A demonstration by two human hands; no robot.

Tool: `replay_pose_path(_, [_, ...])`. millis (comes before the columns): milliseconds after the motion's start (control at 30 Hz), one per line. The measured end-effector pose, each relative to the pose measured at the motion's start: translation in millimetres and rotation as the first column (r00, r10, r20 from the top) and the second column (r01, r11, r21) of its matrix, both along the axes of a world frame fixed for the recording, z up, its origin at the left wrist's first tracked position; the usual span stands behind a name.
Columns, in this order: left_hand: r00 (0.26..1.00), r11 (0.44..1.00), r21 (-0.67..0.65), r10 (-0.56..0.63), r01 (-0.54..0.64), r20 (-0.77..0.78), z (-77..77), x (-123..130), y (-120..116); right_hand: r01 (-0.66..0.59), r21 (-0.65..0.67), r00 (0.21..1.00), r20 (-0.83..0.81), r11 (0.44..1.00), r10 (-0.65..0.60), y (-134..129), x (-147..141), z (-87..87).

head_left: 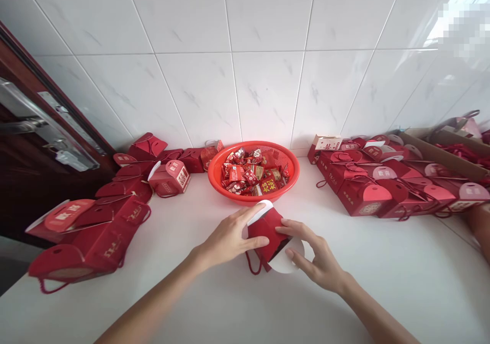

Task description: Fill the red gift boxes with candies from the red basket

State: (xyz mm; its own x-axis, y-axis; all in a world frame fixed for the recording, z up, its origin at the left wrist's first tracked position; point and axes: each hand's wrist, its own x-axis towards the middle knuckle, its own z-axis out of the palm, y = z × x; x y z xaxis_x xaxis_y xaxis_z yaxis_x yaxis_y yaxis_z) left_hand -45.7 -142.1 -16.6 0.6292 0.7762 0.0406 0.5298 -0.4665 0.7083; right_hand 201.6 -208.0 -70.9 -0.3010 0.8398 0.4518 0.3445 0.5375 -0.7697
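Observation:
Between my two hands is a red candy box (264, 234) with white-backed flaps and a red cord handle (253, 265) hanging at its left. My left hand (227, 237) grips its left side, thumb over the red top and fingers along the raised white flap. My right hand (316, 257) pinches the near right side: the thumb presses on a rounded white flap (287, 257), the fingers rest on the red panel. A dark gap shows beside that flap; the contents cannot be made out. Just behind the box stands a red plastic basket (250, 198) of wrapped candies (254, 174).
Several red boxes (126, 237) stand at the left beside a dark door (23, 145). More closed boxes (367, 196) fill the right side in rows, with a cardboard carton (421, 145) behind them. A tiled wall (268, 94) borders the white tabletop (184, 201).

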Motion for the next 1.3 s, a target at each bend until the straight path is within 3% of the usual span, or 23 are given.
replay_pose_path(133, [0.996, 0.997, -0.009, 0.072, -0.071, 0.056, -11.6, 8, -4, 0.008, 0.007, 1.0, 0.009, 1.0, -0.008, -1, -3, -0.5])
replay_pose_path(267, [0.977, 0.984, -0.047, 0.175, -0.17, 0.122, -12.6, 16, -9, 0.003, -0.013, 1.0, -0.006, 1.0, -0.004, 0, -1, 1.6])
replay_pose_path(433, [0.978, 0.99, 0.026, 0.131, -0.137, 0.162, -15.2, 22, -9, -0.073, 0.034, 0.996, -0.052, 0.997, 0.075, 1, 4, 4.2])
replay_pose_path(567, [0.985, 0.994, 0.011, 0.105, -0.108, 0.14, -18.8, 21, -8, 0.08, -0.029, 0.994, -0.073, 0.996, -0.082, 4, 1, 5.4])
replay_pose_path(767, [0.973, 0.979, -0.152, 0.161, -0.137, 0.163, -18.5, 21, -8, 0.229, -0.076, 0.973, -0.019, 0.971, -0.231, 13, -10, 5.7])
replay_pose_path(900, [0.962, 0.966, -0.213, 0.191, -0.148, 0.197, -19.6, 21, -8, 0.241, -0.188, 0.97, 0.012, 0.952, -0.243, 23, -10, -1.7])
replay_pose_path(1033, [0.965, 0.97, -0.206, 0.174, -0.132, 0.199, -20.1, 23, -6, 0.136, -0.323, 0.986, -0.047, 0.937, -0.159, 33, -6, -8.2])
replay_pose_path(1167, [0.975, 0.973, -0.222, 0.099, -0.053, 0.2, -19.4, 24, 2, 0.044, -0.478, 0.988, -0.107, 0.877, -0.108, 37, 0, -5.7])
replay_pose_path(1300, [0.988, 0.978, -0.206, 0.057, -0.027, 0.141, -21.0, 21, 12, 0.132, -0.555, 0.976, -0.074, 0.821, -0.206, 38, 13, 3.4])
